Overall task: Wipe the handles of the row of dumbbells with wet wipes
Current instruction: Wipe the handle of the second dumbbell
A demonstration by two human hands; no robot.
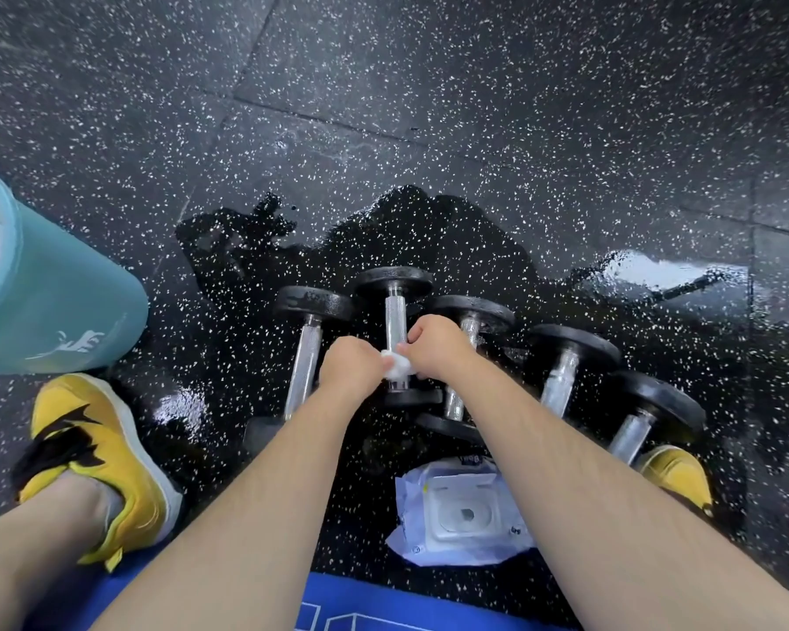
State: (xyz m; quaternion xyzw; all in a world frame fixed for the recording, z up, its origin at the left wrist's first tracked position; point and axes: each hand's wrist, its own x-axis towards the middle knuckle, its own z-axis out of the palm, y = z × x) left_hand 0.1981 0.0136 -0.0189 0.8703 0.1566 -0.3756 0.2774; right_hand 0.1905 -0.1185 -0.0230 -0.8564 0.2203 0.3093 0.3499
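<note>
Straight ahead lengthwise, dumbbell handle [395,317] within right hand [434,347] fingers, wet wipe [398,365] within left hand [351,365] fingers.

A black rubber floor [474,84] flecked with white is lying under everything, its tile seams [320,116] running slantwise well beyond the left yellow shoe [96,453]. That shoe, marked with jagged black shapes and edged by a pale sole, is resting flat on the floor, a bare ankle rising from it. Just beyond it and to its left, a teal container [51,293] bearing a white mark is leaning into view, cut off by the frame edge. Far to the shoe's right, a second yellow shoe [677,471] is peeking out, only partly showing. Farther up and right of the left shoe, a pale glare [657,266] is shining on the floor. Below and right of the left shoe, blue fabric [338,603] with white lines is showing at the bottom edge.
</note>
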